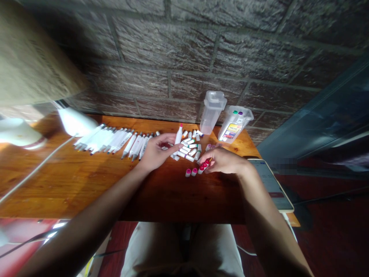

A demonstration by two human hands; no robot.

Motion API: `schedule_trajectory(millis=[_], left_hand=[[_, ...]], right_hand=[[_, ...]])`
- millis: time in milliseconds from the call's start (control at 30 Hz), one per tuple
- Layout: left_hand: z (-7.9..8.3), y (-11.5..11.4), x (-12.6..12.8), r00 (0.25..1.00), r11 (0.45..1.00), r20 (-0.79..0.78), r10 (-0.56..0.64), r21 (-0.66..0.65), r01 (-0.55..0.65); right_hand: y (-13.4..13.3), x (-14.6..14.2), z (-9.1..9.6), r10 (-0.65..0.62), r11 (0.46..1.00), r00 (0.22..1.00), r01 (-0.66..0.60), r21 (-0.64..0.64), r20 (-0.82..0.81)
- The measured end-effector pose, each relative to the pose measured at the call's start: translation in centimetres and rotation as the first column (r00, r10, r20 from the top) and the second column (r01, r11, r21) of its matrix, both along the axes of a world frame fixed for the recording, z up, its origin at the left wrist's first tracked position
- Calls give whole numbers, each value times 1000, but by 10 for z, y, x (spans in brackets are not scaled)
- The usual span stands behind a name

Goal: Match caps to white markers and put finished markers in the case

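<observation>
My left hand [158,152] is closed around a white marker [178,137] with a pink tip, held nearly upright over a loose pile of marker caps [190,148]. My right hand [223,161] rests on the wooden table [86,181] just right of the pile, its fingers pinched on a red cap [205,164]. Two pink caps [191,172] stand in a short line beside it. A row of several white markers [115,140] lies to the left of my left hand.
Two clear plastic marker cases [212,111] [235,124] stand at the back by the brick wall. A phone [271,184] lies at the table's right edge. A white lamp [76,121] and its cable [37,167] are at the left.
</observation>
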State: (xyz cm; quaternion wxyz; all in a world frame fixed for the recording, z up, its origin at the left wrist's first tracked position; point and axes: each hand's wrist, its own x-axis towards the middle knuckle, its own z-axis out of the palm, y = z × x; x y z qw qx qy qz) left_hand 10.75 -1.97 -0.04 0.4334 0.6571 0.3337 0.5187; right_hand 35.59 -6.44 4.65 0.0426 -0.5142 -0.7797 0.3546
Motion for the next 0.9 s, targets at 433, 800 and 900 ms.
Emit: schedule_trajectory(millis=[433, 800, 900], left_hand=[[2, 0, 1, 1000, 1000, -3, -8, 2, 8], [1, 2, -2, 1000, 1000, -2, 12, 23, -12], [1, 2, -2, 1000, 1000, -5, 1, 17, -1]], right_hand=[[-2, -2, 1, 115, 993, 986, -115, 2, -118], [3, 1, -5, 14, 997, 998, -9, 80, -61], [6, -1, -8, -24, 987, 999, 31, 158, -47]])
